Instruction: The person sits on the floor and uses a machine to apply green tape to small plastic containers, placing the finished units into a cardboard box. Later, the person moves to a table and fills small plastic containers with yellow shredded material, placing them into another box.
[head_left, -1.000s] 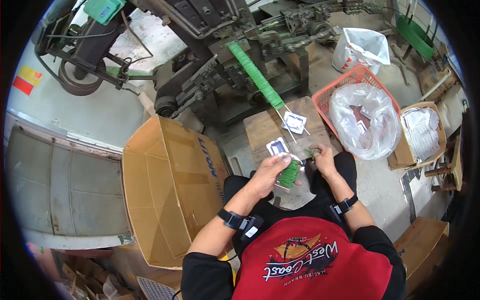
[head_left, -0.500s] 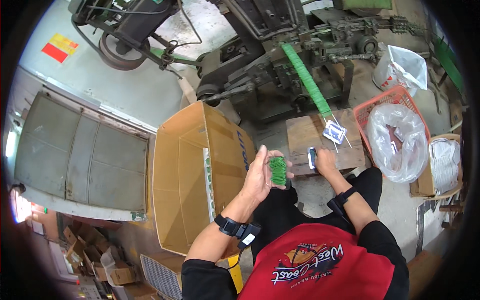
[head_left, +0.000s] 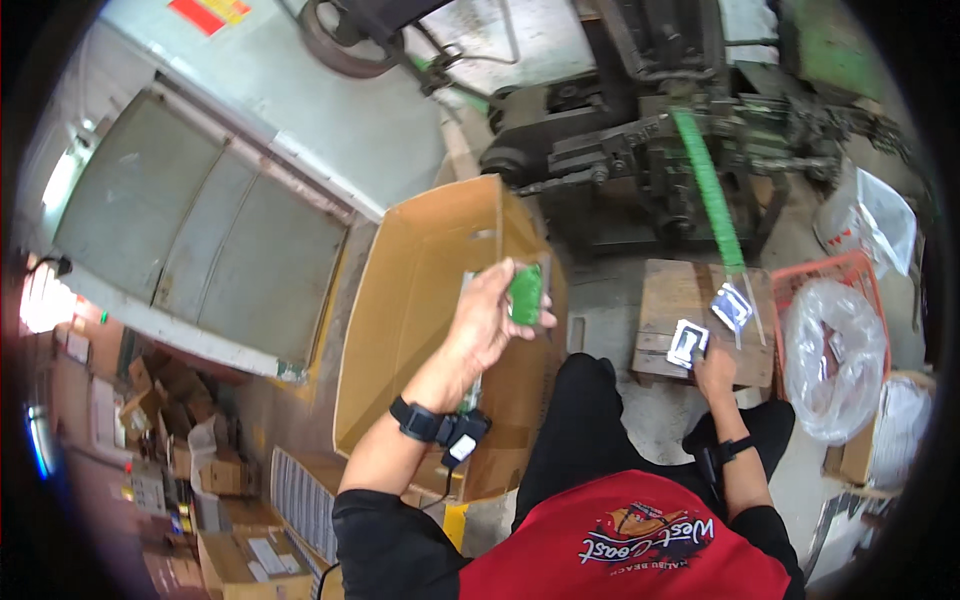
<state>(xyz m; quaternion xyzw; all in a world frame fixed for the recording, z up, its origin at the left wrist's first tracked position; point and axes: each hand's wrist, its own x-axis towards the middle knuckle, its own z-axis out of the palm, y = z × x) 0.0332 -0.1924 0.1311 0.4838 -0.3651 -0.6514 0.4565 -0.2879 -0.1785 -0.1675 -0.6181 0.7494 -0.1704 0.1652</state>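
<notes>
My left hand [head_left: 486,315] is raised over the side of a large open cardboard box [head_left: 425,235]. Its fingers are closed around a small bundle of thin green strips [head_left: 525,295]. Over a low wooden stool [head_left: 665,285], my right hand [head_left: 716,372] pinches the edge of a small dark-and-white card [head_left: 688,343]. Just beyond that hand, a blue-and-white card [head_left: 732,306] rests across two thin rods at the lower end of a long green row of strips [head_left: 708,190], which slopes down from the machine.
A dark metal machine [head_left: 620,150] stands ahead. Right of the stool is a red plastic basket [head_left: 840,268] lined with a clear bag [head_left: 832,375]; a white sack [head_left: 868,225] stands behind it. Several cardboard boxes [head_left: 255,570] are at the lower left, near a grey metal door [head_left: 190,210].
The whole view has shifted. My left hand has moved left with the green bundle, over the box. The card at my right hand now turns its face up instead of showing narrow.
</notes>
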